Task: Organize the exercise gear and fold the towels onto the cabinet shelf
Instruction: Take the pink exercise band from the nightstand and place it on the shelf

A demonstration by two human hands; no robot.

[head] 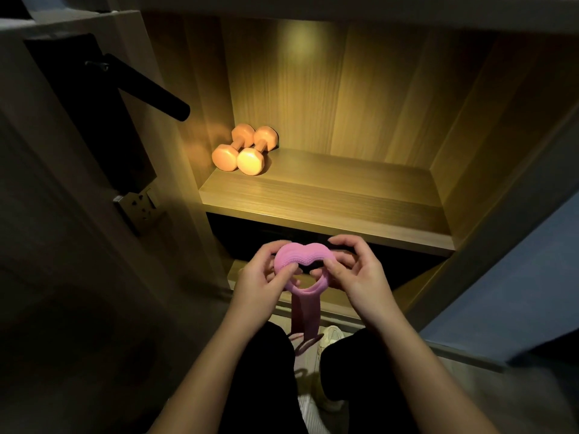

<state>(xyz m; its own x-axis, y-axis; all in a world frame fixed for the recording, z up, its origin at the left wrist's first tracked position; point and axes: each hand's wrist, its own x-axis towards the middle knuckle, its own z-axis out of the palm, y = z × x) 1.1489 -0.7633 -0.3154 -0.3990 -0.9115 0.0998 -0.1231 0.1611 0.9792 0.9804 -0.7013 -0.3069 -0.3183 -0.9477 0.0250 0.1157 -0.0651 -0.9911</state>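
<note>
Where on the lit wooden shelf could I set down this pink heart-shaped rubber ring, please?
The lit wooden shelf is bare from the two orange dumbbells against its left wall across to the right wall, and along its whole front edge. Only that left side is crowded.

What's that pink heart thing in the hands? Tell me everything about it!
The pink heart-shaped rubbery ring is hollow in the middle, with bumpy ridges along its top. A flat pink strap hangs down from its bottom. The left hand and right hand pinch its sides, holding it in the air in front of the lit wooden shelf.
</note>
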